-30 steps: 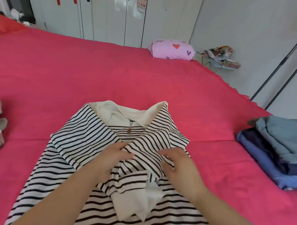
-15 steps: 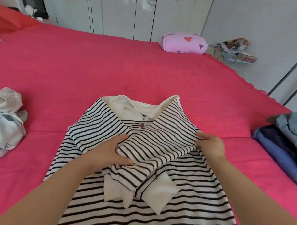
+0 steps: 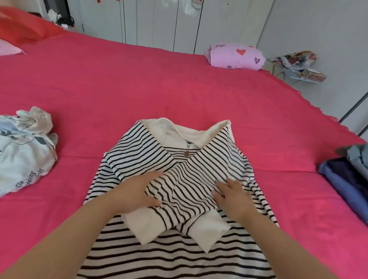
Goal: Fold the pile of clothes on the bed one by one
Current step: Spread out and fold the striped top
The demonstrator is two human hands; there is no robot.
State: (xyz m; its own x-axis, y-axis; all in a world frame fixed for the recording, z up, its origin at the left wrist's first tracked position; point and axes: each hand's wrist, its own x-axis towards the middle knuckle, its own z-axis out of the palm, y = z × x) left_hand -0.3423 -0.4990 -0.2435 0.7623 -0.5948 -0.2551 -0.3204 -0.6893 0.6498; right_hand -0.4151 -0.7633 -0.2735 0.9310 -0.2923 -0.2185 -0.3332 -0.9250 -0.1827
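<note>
Sleeves of the black-and-white striped knit top lie crossed, lower centre of the frame, on the pink bed. Left hand and right hand press flat on them, fingers straight and slightly spread.

Crumpled white garment, left on bed: curved dark lettering near lower edge. Fragment "sle" legible at start. Next letters end in "ing". Last short word blurred, and folds break line. More dark marks higher on same garment, too creased to read. Pink bundle, far side: red heart and purple hearts printed, no words legible. Box beyond far right bed corner: red print, too small to read.
</note>
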